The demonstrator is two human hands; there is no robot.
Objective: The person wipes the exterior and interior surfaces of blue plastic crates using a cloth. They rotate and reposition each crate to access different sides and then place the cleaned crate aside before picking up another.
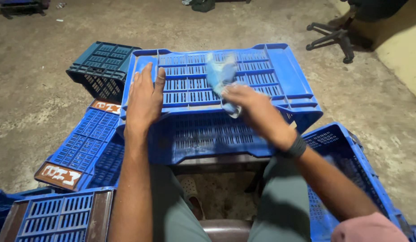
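I sit with a blue slatted plastic crate (261,67) turned bottom-up across my knees, its long axis running left to right in front of me and its far edge tipped away. My left hand (144,96) lies flat and spread on the near left part of the upturned base, fingers pointing away from me, pressing down and holding nothing. My right hand (255,110) is closed around a crumpled light blue cloth (221,76), which sticks out ahead of my knuckles and touches the slats near the middle of the base; the cloth is blurred. So the cloth sits just right of my flat hand, and the unwiped stretch of base runs off to the right, nearer my right arm. A black band (297,147) wraps that wrist. More blue plastic crates (85,148) lie on the concrete floor (38,98) to my left, another blue crate (347,166) by my right knee.
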